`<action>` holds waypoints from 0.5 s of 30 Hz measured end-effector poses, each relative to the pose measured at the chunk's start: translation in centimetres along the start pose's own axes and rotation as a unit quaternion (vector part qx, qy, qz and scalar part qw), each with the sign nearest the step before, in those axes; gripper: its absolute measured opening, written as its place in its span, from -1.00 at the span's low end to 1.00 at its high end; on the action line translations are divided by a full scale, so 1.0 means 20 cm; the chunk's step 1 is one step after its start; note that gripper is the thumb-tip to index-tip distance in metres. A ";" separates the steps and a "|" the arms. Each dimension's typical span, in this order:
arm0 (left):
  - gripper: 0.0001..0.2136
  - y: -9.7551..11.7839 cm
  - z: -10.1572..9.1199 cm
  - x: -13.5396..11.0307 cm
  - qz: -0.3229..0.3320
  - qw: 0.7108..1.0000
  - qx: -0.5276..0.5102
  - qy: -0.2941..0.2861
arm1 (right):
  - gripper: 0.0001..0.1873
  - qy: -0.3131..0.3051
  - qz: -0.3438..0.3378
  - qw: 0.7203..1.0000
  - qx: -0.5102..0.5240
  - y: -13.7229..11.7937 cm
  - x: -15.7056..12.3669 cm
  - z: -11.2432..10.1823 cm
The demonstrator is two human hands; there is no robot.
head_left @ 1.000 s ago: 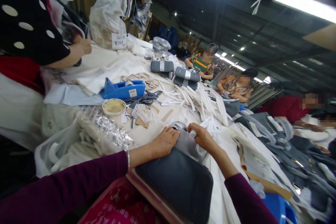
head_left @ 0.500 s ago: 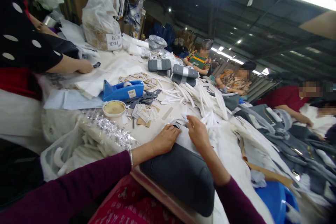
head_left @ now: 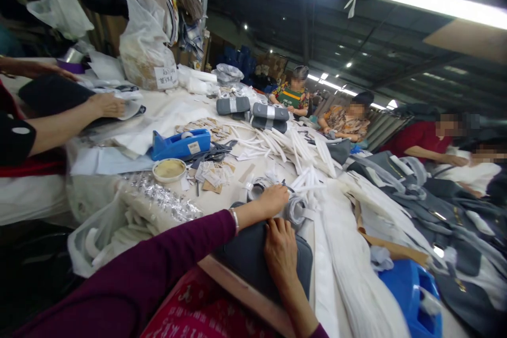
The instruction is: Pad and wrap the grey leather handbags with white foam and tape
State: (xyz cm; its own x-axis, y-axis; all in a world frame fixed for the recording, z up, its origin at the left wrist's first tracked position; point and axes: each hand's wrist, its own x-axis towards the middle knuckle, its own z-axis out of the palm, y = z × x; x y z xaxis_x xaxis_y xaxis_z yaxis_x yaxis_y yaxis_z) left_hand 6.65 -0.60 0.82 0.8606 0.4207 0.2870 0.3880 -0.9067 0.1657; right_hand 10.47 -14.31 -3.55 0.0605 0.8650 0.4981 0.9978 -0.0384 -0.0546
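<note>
A dark grey flat bag (head_left: 245, 245) lies at the near edge of the table, in front of my body. My right hand (head_left: 281, 248) rests on it, back upward, with bent fingers gripping at its upper part. Just above, my left hand (head_left: 273, 199) reaches across the bag's far edge with its fingers closed together; what they hold is hidden. Grey strap wrapped in clear film (head_left: 259, 187) stands beyond my left wrist. A coiled grey strap (head_left: 297, 207) with a white tag sits right of my left fingers.
A blue tape dispenser (head_left: 182, 143), a round tub of yellowish paste (head_left: 169, 169) and loose tags (head_left: 216, 174) lie to the left. White strips (head_left: 293, 142) and wrapped grey bundles (head_left: 233, 105) are farther back. A blue bin (head_left: 412, 296) is at right. Co-workers' hands (head_left: 105, 105) work around the table.
My left hand has moved right over the bag's far edge. My right hand has come down onto the bag. The wrapped straps now show beyond it. A co-worker at left now handles a dark piece.
</note>
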 end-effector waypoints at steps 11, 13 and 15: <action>-0.75 -0.04 0.26 0.23 -0.070 0.997 0.006 -0.038 | -0.73 -0.032 0.085 0.981 0.170 0.02 0.03 -0.03; -0.76 -0.05 0.27 0.22 -0.070 0.997 0.011 -0.033 | -0.73 -0.037 0.121 0.939 0.321 0.02 0.06 -0.14; -0.77 -0.05 0.28 0.22 -0.074 0.997 0.014 -0.031 | -0.70 -0.073 0.146 0.862 0.480 0.00 0.09 -0.33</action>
State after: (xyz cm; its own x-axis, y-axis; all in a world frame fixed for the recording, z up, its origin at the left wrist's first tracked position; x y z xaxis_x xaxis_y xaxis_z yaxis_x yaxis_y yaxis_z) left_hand 11.90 2.02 -3.43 0.8118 0.5473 0.2034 0.5196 -0.8361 0.1759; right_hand 10.75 -16.06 3.02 0.2312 0.9447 0.2326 0.4542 0.1065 -0.8845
